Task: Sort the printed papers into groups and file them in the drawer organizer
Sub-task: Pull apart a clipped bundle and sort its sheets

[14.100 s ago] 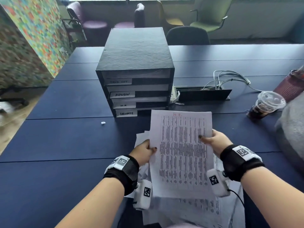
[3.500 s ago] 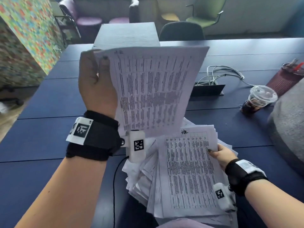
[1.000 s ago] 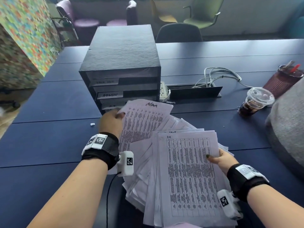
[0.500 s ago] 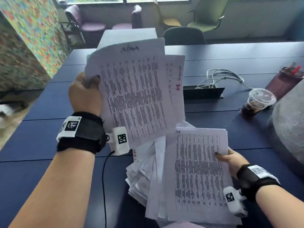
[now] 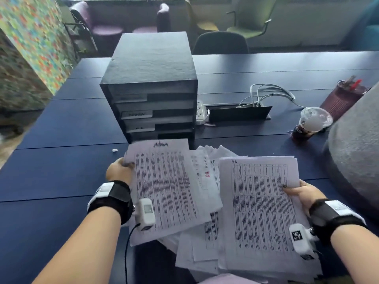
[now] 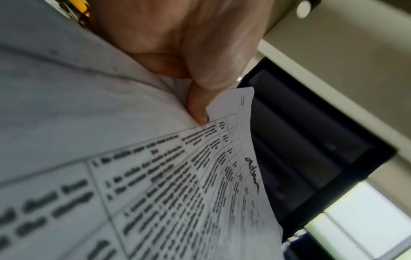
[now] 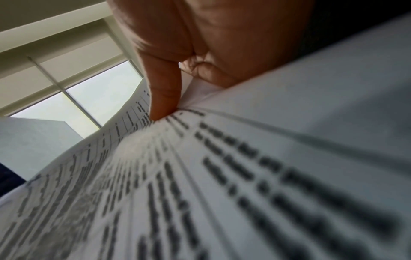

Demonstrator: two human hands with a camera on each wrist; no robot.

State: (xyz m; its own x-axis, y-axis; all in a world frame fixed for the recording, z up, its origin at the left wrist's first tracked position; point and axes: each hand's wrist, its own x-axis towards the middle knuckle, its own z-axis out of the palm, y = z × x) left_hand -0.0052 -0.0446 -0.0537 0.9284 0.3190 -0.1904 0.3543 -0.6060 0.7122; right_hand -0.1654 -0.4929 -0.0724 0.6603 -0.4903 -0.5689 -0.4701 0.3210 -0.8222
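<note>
Lowered from where it was raised half a second ago, the left hand now pinches the sheets headed "admin" at their upper left corner, thumb on top, just in front of the drawer organizer. The right hand grips the "HR" stack by its right edge, thumb pressed on the print. Loose paper is light and limp and probably fans or slides, so an edge pinch with support beneath looks safest. Unsorted sheets lie between the hands on the blue table. An iced drink cup, a pen holder and cables sit well right; nothing blocks the drawers.
</note>
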